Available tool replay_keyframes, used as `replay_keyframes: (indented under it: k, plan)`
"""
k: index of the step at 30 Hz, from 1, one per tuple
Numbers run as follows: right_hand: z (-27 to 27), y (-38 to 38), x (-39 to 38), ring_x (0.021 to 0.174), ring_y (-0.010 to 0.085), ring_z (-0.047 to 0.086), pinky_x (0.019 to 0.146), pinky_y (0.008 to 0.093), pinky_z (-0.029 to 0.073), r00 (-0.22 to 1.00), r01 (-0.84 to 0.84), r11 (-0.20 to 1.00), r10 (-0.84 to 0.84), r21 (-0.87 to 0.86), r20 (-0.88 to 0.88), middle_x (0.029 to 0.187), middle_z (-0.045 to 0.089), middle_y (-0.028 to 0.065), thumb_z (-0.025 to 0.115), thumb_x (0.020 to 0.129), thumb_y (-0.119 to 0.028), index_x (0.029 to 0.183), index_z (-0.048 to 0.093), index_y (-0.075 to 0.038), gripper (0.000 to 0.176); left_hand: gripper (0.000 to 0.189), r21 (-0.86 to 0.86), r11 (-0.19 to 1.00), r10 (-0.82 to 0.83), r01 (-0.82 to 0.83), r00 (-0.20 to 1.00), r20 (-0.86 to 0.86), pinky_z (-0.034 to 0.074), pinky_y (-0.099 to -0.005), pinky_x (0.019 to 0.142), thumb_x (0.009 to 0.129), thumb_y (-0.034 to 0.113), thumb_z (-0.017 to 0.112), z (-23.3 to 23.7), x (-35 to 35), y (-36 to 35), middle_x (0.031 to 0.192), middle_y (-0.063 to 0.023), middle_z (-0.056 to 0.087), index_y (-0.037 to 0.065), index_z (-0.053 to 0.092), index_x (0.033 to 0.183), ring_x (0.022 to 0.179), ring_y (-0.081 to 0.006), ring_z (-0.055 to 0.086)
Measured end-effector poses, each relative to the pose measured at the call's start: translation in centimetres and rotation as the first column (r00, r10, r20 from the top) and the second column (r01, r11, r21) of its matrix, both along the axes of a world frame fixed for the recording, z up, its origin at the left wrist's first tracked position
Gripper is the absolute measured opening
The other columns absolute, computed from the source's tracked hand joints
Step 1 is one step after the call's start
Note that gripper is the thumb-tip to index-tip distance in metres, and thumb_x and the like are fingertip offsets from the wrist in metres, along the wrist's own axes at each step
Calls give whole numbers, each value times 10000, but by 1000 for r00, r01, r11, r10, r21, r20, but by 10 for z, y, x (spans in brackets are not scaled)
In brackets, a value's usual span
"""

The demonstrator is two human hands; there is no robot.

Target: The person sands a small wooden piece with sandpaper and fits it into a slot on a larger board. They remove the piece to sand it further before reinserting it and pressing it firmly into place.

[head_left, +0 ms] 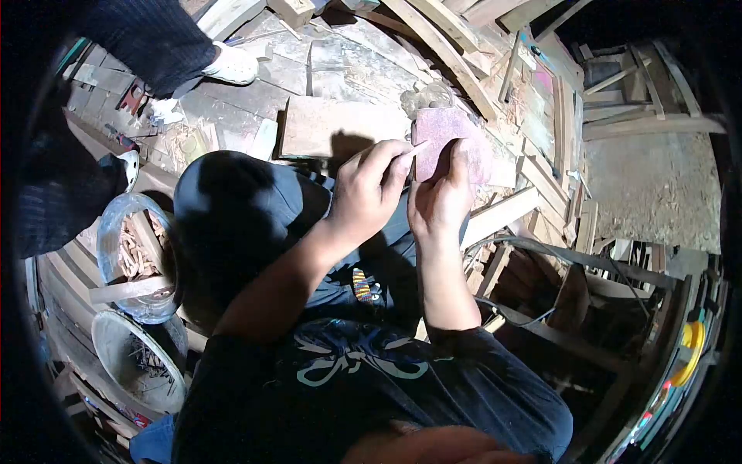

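My left hand pinches a small, thin piece of wood between thumb and fingertips. Its tip lies against or just over the edge of a reddish-purple sheet that looks like sandpaper. Palm up, my right hand grips this sheet from below, thumb pressed on its face and the other fingers hidden beneath. Beyond my left hand, a flat wooden board lies across the work area, partly in shadow.
Another person's trouser leg and white shoe are at upper left. A bucket holds small wood pieces; a second bucket holds dark slender bits. Wood strips lie at upper right. A cable curves at right.
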State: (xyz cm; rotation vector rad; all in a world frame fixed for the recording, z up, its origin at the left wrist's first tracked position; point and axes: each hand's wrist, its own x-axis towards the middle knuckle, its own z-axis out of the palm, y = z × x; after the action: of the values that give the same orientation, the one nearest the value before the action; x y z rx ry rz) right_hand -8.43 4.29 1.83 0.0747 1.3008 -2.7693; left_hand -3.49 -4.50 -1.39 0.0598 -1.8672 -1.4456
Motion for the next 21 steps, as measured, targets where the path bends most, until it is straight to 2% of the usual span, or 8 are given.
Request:
replay_keyframes:
  k: [1,3,6,10,11,14,15,21]
  plan:
    - [5,1,4,1141,229,576,1010,392,452,997,-41,999,40,13,72,1231,600,136,529,1032,-261,1258,528,22,362,128,-36,999,9,-9,1000,15,536,-352,691,940,58,604,-3,0,0,913,-171,688,-11,631,1045,785,-292,700]
    - [4,-2,4,1135,224,577,1001,387,453,997,-29,999,28,14,72,1226,602,133,524,1034,-276,1251,534,19,366,133,-94,996,6,-2,999,45,536,-374,695,945,62,589,-3,2,-3,922,-188,684,-6,632,1051,816,-335,698]
    - [-1,1,2,1129,220,578,994,382,454,998,-34,999,34,-4,56,1219,605,130,519,1037,-288,1248,537,17,372,132,-146,988,50,-50,999,-6,536,-379,700,934,57,600,-2,1,-3,918,-181,683,-5,637,1044,821,-337,693]
    - [0,4,2,1123,222,582,986,383,460,998,-35,999,34,21,57,1214,608,129,516,1037,-287,1251,536,17,371,119,-107,994,30,-29,1000,9,532,-380,698,912,59,626,1,2,-2,917,-180,680,-4,649,1010,823,-345,685]
    - [1,4,2,1156,250,594,1022,405,454,998,-48,996,45,69,37,1254,612,124,461,1052,-298,1299,528,-22,377,123,-115,993,19,-14,999,43,531,-378,697,907,56,631,-1,1,-3,923,-178,682,-6,649,1012,826,-344,684]
    - [-2,1,2,1158,252,601,1018,403,464,999,-51,998,50,35,14,1261,616,124,459,1053,-294,1310,521,-18,382,137,-110,994,14,-11,1000,26,534,-371,701,906,46,627,-4,1,-5,928,-174,683,-7,653,1029,824,-337,685]
    - [-2,1,2,1159,253,603,1017,402,468,999,-50,998,50,23,5,1263,618,125,458,1053,-292,1313,518,-17,383,155,-54,998,22,-22,1000,-8,539,-369,713,903,26,614,-3,0,-3,932,-176,682,-9,657,1048,830,-336,686]
    - [-4,1,-1,1168,246,600,1021,393,464,1000,-18,999,17,38,24,1262,622,122,444,1057,-310,1301,530,-18,390,203,-165,985,-44,43,999,-6,547,-389,728,865,-10,609,-3,2,-5,927,-181,674,-9,661,1061,837,-345,679]
